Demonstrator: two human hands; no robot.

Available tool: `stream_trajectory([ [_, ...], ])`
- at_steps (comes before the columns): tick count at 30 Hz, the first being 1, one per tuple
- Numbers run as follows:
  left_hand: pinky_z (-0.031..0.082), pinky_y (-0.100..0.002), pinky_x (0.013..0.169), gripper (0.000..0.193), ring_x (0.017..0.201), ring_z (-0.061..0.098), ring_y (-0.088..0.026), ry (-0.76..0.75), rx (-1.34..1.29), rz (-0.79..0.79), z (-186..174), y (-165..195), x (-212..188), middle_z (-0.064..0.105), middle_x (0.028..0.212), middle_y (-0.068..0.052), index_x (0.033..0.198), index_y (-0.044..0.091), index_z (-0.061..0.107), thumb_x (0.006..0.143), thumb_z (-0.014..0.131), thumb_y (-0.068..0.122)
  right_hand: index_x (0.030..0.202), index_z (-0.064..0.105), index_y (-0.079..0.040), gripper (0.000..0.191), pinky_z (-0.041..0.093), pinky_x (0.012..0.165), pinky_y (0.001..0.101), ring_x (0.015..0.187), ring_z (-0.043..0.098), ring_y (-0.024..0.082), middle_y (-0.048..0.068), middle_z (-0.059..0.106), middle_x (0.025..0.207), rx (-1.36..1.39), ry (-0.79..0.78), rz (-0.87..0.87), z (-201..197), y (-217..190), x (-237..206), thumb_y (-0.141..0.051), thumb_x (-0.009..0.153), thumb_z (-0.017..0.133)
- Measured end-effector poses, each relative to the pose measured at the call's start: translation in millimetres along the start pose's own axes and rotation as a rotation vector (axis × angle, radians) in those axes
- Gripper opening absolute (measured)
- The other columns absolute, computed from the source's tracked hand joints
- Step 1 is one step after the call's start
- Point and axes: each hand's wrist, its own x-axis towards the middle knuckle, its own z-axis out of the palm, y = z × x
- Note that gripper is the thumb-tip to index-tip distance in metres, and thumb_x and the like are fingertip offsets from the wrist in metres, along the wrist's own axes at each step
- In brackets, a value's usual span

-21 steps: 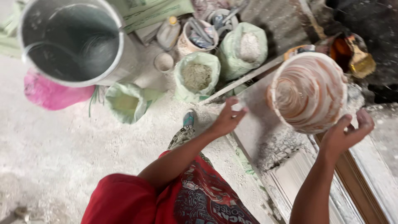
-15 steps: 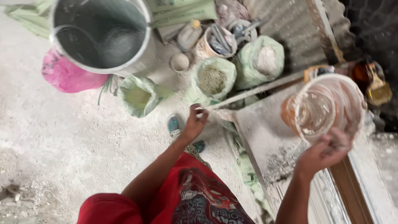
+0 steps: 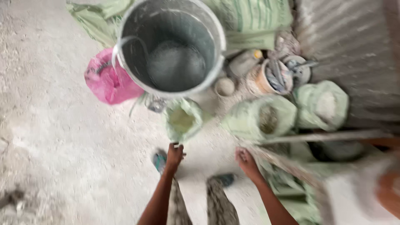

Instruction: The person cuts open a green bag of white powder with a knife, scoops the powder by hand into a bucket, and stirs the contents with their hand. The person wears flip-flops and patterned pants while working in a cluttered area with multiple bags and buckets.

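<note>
The view is motion-blurred. My left hand (image 3: 175, 154) hangs just below a small green bag of yellowish powder (image 3: 182, 121), fingers curled; whether it holds anything is lost in the blur. My right hand (image 3: 246, 160) is lowered beside a larger green bag of grey-brown powder (image 3: 262, 118) and looks empty, with loose fingers. The round bowl shows only as an orange-white smear (image 3: 387, 191) at the right edge, apart from both hands.
A big metal bucket (image 3: 133, 37) with grey contents stands at the top, a pink bag (image 3: 106, 81) left of it. A third green bag with white powder (image 3: 323, 104), an orange tub of tools (image 3: 266, 77) and a wooden slat (image 3: 325, 136) lie right. My sandalled feet (image 3: 159, 160) are below.
The view has swung left and down. My right hand has let go of the bowl and dropped towards the bags. My left hand has lowered near the small green bag.
</note>
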Motion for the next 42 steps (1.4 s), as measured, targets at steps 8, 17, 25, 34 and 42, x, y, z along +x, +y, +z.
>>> stream_trajectory([
  [8,0.050,-0.054,0.090,0.098,0.107,0.057,-0.057,0.354,0.364,0.398,-70.2,21.8,235.3,0.053,0.119,-0.045,0.138,-0.018,0.031,0.077,0.087,0.033,0.155,0.022,-0.022,0.077,0.060,0.082,0.0463,0.112,0.058,0.023,0.005,0.046,0.144,-0.062,0.179,0.523,194.8,-7.4,253.6,-0.035,0.093,0.067],
  [17,0.056,-0.054,0.079,0.043,0.095,0.070,-0.049,0.211,0.339,0.252,-117.2,16.9,275.8,0.074,0.098,-0.028,0.122,0.005,0.063,0.088,0.070,0.032,0.152,0.036,-0.011,0.061,0.067,0.074,0.0415,0.092,0.074,0.029,0.021,0.067,0.126,-0.274,0.223,0.393,242.8,-0.8,307.3,-0.022,0.097,0.059],
  [25,0.063,-0.039,0.055,0.054,0.088,0.077,-0.037,-0.046,0.012,-0.064,-155.9,39.6,255.0,0.070,0.110,-0.022,0.132,0.002,0.049,0.090,0.065,0.032,0.152,0.041,-0.013,0.056,0.065,0.058,0.0338,0.082,0.075,0.027,0.023,0.069,0.120,-0.212,0.420,0.429,207.1,-27.9,290.2,-0.015,0.098,0.056],
  [34,0.063,-0.037,0.063,0.058,0.090,0.076,-0.032,-0.356,0.077,-0.167,-69.0,60.0,268.5,0.071,0.115,-0.020,0.135,0.000,0.050,0.092,0.070,0.032,0.152,0.047,-0.010,0.055,0.059,0.071,0.0349,0.096,0.069,0.030,0.022,0.062,0.137,-0.196,0.714,0.365,134.2,-15.9,287.6,-0.020,0.100,0.061],
  [42,0.051,-0.046,0.110,0.066,0.136,0.053,-0.036,-0.523,0.142,-0.081,-88.2,58.7,266.4,0.047,0.153,-0.024,0.156,0.006,0.032,0.102,0.055,0.034,0.149,0.048,-0.014,0.054,0.054,0.079,0.0348,0.099,0.063,0.019,0.009,0.060,0.140,0.000,0.389,0.306,173.4,16.7,233.0,-0.026,0.099,0.061],
])
